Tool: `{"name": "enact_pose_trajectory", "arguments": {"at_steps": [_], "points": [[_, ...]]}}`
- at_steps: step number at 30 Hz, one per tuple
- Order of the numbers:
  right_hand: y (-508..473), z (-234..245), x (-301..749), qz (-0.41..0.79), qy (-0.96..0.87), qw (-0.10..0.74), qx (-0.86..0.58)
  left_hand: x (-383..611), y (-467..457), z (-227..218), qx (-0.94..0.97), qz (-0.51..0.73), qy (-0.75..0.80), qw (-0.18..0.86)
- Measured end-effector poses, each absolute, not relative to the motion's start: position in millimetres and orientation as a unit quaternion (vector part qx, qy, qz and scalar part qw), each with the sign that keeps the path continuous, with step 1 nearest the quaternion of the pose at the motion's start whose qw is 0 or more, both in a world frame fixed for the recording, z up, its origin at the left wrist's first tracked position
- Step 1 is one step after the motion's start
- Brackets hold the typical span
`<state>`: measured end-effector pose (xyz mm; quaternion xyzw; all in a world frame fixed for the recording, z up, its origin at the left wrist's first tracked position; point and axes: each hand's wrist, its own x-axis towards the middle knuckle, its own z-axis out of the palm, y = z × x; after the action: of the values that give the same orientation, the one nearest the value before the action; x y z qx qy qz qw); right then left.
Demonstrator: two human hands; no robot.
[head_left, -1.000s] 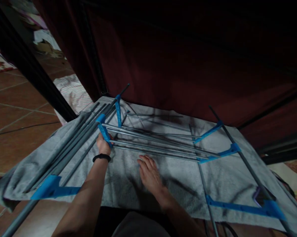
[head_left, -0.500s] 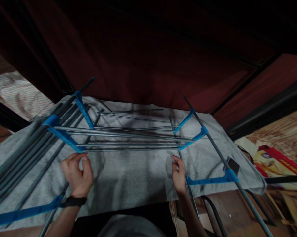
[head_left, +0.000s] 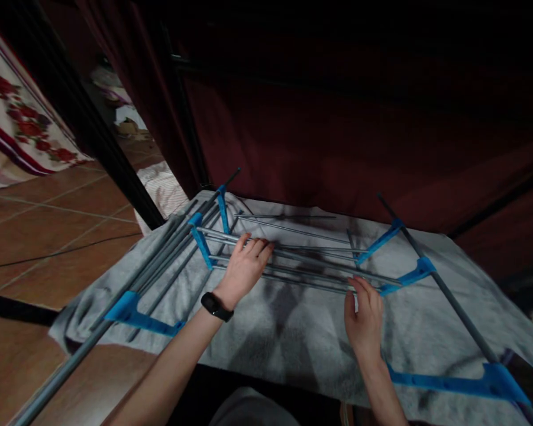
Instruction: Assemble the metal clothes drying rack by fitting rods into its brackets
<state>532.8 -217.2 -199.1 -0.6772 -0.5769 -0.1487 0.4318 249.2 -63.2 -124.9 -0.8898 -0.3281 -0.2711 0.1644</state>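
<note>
My left hand (head_left: 247, 264), with a black band on its wrist, lies over the grey metal rods (head_left: 301, 255) left of their middle. Its fingers are stretched out across them; whether it touches every rod there I cannot tell. My right hand (head_left: 364, 316) is at the near rods' right end, thumb and fingers apart, fingertips at or against a rod. The rods run between blue plastic brackets, one at left (head_left: 200, 242) and one at right (head_left: 410, 277). Long grey tubes pass through the brackets on both sides, such as the right tube (head_left: 461, 316).
A grey blanket (head_left: 266, 331) covers the surface beneath the frame. Several loose grey tubes (head_left: 168, 254) lie at the left. Dark red cloth (head_left: 337, 160) hangs behind, with a black post (head_left: 110, 142) at left. A dark flat object (head_left: 532, 378) lies at the lower right.
The view has turned left. My left hand has moved forward and right from the blanket onto the rods. My right hand has come up to the rods' near edge.
</note>
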Motion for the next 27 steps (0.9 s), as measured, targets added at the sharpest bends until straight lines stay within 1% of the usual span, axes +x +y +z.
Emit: {"name": "enact_pose_trajectory", "arguments": {"at_steps": [2, 5, 7, 9, 11, 14, 17, 21, 23, 27], "points": [[-208.1, -197.9, 536.1, -0.179, -0.603, 0.392, -0.672, 247.8, -57.7, -122.1, -0.901, -0.243, -0.324, 0.155], [-193.6, -197.7, 540.2, -0.197, -0.627, 0.355, -0.665, 247.4, -53.6, -119.5, -0.908, -0.233, -0.317, 0.146], [-185.8, -197.7, 542.1, -0.198, -0.630, 0.347, -0.666, 247.0, -52.4, -120.3, -0.910, -0.238, -0.312, 0.138], [-182.1, -197.1, 542.4, -0.191, -0.620, 0.358, -0.671, 246.4, -51.6, -122.4, -0.910, -0.250, -0.307, 0.128], [-184.2, -196.2, 540.0, -0.173, -0.599, 0.392, -0.677, 245.7, -51.0, -124.6, -0.908, -0.267, -0.299, 0.122], [-193.6, -198.3, 533.3, -0.127, -0.541, 0.468, -0.687, 244.4, -47.7, -126.6, -0.906, -0.287, -0.286, 0.121], [-199.9, -207.1, 533.7, -0.073, -0.442, 0.543, -0.710, 242.4, -37.9, -128.5, -0.905, -0.292, -0.281, 0.126], [-200.4, -216.4, 557.6, 0.026, -0.303, 0.629, -0.716, 241.6, -24.6, -129.2, -0.897, -0.307, -0.271, 0.167], [-198.9, -215.6, 574.7, 0.038, -0.264, 0.655, -0.707, 242.8, -21.3, -128.3, -0.889, -0.323, -0.268, 0.183], [-195.8, -205.7, 602.5, -0.002, -0.222, 0.662, -0.716, 246.6, -20.0, -127.2, -0.879, -0.347, -0.264, 0.191]]}}
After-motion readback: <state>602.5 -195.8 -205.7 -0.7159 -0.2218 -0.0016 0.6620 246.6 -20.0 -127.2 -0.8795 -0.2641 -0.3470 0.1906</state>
